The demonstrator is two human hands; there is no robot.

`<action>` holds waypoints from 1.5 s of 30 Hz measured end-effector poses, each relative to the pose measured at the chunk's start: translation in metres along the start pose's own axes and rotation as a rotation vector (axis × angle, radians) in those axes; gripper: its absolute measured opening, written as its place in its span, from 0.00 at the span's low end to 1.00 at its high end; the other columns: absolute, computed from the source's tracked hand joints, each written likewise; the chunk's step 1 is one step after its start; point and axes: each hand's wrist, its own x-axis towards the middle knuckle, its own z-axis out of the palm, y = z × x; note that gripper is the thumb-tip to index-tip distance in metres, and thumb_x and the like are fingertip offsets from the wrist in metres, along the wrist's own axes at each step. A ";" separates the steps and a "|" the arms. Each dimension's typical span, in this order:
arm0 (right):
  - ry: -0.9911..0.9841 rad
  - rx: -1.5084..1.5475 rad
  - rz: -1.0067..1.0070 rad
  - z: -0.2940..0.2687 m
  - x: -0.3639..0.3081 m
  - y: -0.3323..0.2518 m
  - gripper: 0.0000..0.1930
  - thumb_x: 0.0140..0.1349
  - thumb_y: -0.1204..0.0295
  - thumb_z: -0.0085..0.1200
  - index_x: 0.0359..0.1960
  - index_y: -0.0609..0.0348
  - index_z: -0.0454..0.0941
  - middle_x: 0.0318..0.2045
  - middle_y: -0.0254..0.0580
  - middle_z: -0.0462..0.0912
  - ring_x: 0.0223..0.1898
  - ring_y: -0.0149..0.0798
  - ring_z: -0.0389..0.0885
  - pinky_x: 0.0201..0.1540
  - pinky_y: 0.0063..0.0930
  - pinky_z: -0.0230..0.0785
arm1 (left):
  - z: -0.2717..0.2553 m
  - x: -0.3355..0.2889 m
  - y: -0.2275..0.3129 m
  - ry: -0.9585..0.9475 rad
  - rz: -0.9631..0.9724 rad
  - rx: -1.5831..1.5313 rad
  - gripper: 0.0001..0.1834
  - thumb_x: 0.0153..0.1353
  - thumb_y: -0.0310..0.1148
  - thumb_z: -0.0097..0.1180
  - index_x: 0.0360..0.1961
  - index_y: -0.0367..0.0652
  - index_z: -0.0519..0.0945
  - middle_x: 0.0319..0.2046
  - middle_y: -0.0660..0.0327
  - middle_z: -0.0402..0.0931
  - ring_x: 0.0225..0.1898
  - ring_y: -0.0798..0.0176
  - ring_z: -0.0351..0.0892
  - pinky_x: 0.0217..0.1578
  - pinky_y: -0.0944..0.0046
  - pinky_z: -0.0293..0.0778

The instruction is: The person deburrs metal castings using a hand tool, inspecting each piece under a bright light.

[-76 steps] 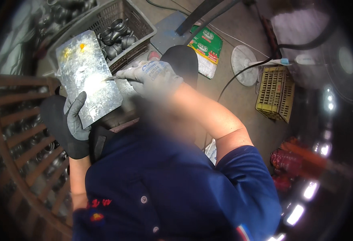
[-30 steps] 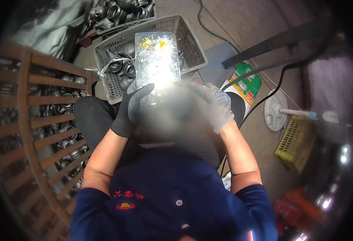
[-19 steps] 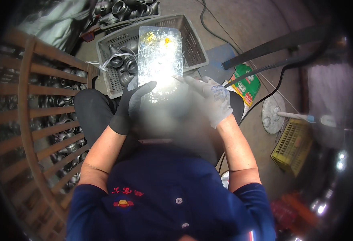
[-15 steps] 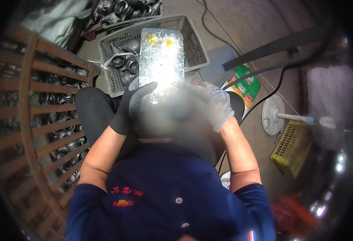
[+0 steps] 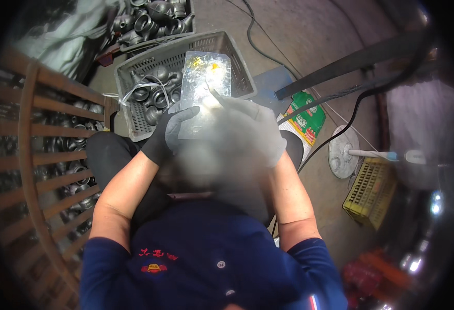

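Note:
A scratched clear plate (image 5: 205, 70) with yellow marks stands in front of me, bright glare across its middle. At its lower left edge is my left hand (image 5: 169, 132) in a dark glove, thumb up and fingers curled. What lies in its grip is lost behind the plate and a grey blur. My right hand (image 5: 255, 129), in a light grey glove, reaches across the plate's lower right side, its fingertips pointing up and left. Its fingers are smeared, and a thin dark tip shows near them; I cannot tell whether it is a tool.
Beyond the plate sits a grey plastic crate (image 5: 237, 64) with metal pipe fittings (image 5: 160, 95). More fittings fill another container (image 5: 157, 37) behind it. A rusty slatted rack (image 5: 28, 150) stands left. To the right are a black cable (image 5: 359, 111), a round-based stand (image 5: 341, 155) and a yellow basket (image 5: 369, 191).
My right hand has moved left and over the plate, its fingers now pointing up and left. The left hand keeps its place by the plate. The whole view has shifted slightly.

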 end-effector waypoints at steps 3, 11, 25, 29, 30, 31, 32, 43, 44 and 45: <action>-0.043 0.332 0.067 0.031 0.019 0.007 0.23 0.65 0.77 0.50 0.61 0.72 0.66 0.32 0.39 0.82 0.21 0.21 0.73 0.19 0.12 0.64 | -0.038 0.028 -0.015 0.066 0.097 0.375 0.12 0.68 0.30 0.47 0.49 0.37 0.73 0.40 0.54 0.78 0.38 0.59 0.82 0.38 0.62 0.81; -0.019 0.495 0.154 0.053 0.079 0.027 0.21 0.63 0.77 0.52 0.58 0.70 0.71 0.31 0.38 0.82 0.21 0.22 0.73 0.22 0.13 0.65 | -0.075 0.095 -0.050 -0.127 0.005 -0.145 0.14 0.70 0.36 0.39 0.30 0.44 0.72 0.18 0.64 0.67 0.18 0.64 0.70 0.22 0.67 0.72; 0.212 0.476 0.059 0.038 0.098 0.032 0.18 0.64 0.76 0.49 0.54 0.72 0.72 0.31 0.43 0.83 0.22 0.22 0.72 0.24 0.15 0.66 | -0.123 0.147 -0.079 0.179 0.260 0.277 0.11 0.68 0.38 0.49 0.39 0.42 0.77 0.27 0.59 0.77 0.34 0.63 0.79 0.34 0.67 0.72; 0.199 0.466 0.047 0.039 0.092 0.030 0.18 0.64 0.75 0.48 0.53 0.74 0.72 0.32 0.43 0.83 0.23 0.24 0.73 0.26 0.15 0.65 | -0.158 0.142 -0.076 0.312 0.148 1.200 0.15 0.63 0.40 0.56 0.43 0.41 0.79 0.35 0.59 0.81 0.39 0.62 0.80 0.43 0.59 0.72; 0.210 0.528 0.069 0.041 0.089 0.031 0.18 0.64 0.75 0.48 0.53 0.74 0.72 0.32 0.44 0.83 0.24 0.24 0.73 0.28 0.15 0.64 | -0.165 0.139 -0.075 0.170 0.165 1.145 0.14 0.63 0.40 0.56 0.42 0.40 0.79 0.37 0.59 0.82 0.40 0.63 0.80 0.43 0.59 0.73; 0.214 0.527 0.071 0.042 0.087 0.033 0.18 0.64 0.75 0.48 0.53 0.74 0.72 0.32 0.44 0.83 0.24 0.24 0.73 0.28 0.15 0.64 | -0.174 0.138 -0.073 0.028 0.173 1.082 0.13 0.62 0.39 0.56 0.41 0.40 0.79 0.38 0.58 0.82 0.41 0.64 0.79 0.43 0.60 0.73; 0.202 0.521 0.065 0.042 0.086 0.035 0.19 0.64 0.74 0.48 0.54 0.74 0.72 0.32 0.44 0.83 0.24 0.24 0.73 0.28 0.15 0.64 | -0.183 0.138 -0.067 -0.078 0.222 1.047 0.13 0.63 0.38 0.57 0.42 0.40 0.79 0.38 0.58 0.82 0.42 0.64 0.80 0.44 0.62 0.73; 0.103 0.395 0.049 0.059 0.090 0.052 0.19 0.68 0.70 0.46 0.57 0.68 0.72 0.33 0.41 0.82 0.26 0.23 0.74 0.26 0.15 0.65 | -0.234 0.273 -0.013 0.444 0.402 1.713 0.17 0.61 0.39 0.53 0.49 0.44 0.78 0.45 0.49 0.80 0.47 0.48 0.79 0.47 0.55 0.72; 0.102 0.422 0.085 0.060 0.092 0.054 0.19 0.68 0.70 0.46 0.57 0.67 0.72 0.33 0.40 0.82 0.26 0.23 0.73 0.26 0.15 0.65 | -0.236 0.279 -0.016 0.491 0.276 1.564 0.17 0.62 0.39 0.53 0.49 0.44 0.77 0.45 0.49 0.80 0.47 0.48 0.79 0.47 0.55 0.72; 0.111 0.446 0.131 0.061 0.095 0.055 0.19 0.68 0.69 0.47 0.57 0.67 0.73 0.33 0.40 0.82 0.25 0.23 0.73 0.26 0.15 0.64 | -0.239 0.282 -0.016 0.481 0.254 1.568 0.16 0.62 0.38 0.52 0.49 0.44 0.77 0.44 0.50 0.80 0.47 0.49 0.79 0.46 0.55 0.72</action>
